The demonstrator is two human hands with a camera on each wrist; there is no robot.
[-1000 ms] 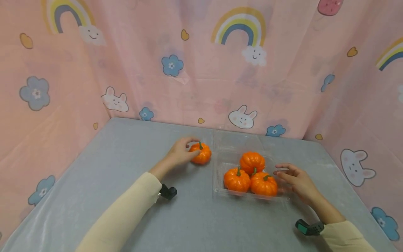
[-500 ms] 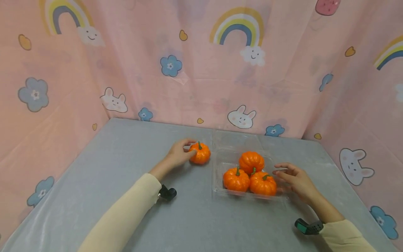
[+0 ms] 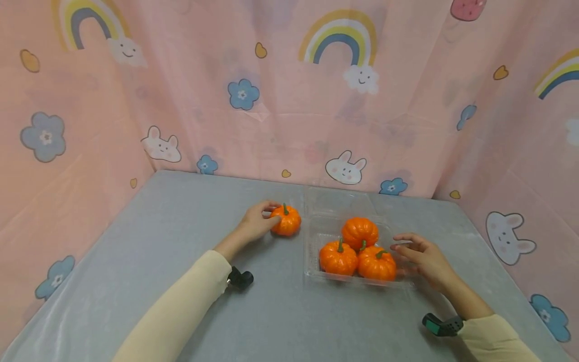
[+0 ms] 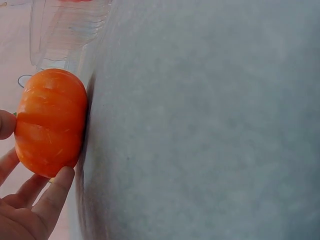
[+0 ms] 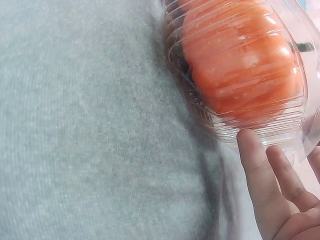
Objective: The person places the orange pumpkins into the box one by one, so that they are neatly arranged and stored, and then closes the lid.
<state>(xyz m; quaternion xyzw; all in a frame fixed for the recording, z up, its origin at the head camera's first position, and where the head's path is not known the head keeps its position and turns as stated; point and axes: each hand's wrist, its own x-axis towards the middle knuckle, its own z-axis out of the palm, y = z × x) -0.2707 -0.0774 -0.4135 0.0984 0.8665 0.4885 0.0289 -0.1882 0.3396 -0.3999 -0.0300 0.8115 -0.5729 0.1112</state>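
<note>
Orange and ribbed, with a short green stem, a small round pumpkin [image 3: 291, 224] sits upright just left of a clear plastic box [image 3: 313, 251] near the middle of the head view, gripped at its left side by a person's left hand [image 3: 253, 222]. Over the past second the thumb and fingers have drawn in, the fingertips no longer reaching as far across its top, while the pumpkin keeps its place beside the box. That suggests a grip being settled rather than a carry under way; in the left wrist view, fingertips touch its side and its base is on, or very near, the grey cloth-covered table [image 3: 276, 317].

Right of centre, three matching pumpkins share the box, none visibly shifted: a rear pumpkin [image 3: 360, 231] tipped with its stem forward, a front-left pumpkin [image 3: 338, 260] with its stem up, and a front-right pumpkin [image 3: 377, 266] leaning right. The person's right hand [image 3: 427, 259], at lower right, holds nothing, its fingers extended beside the box's right end as before. In the right wrist view one fingertip meets, or all but meets, the ribbed wall; its role looks like steadying. With three inside and one out, handling of the loose pumpkin appears unfinished. Pink printed curtain [image 3: 294, 120] fills the upper frame.
</note>
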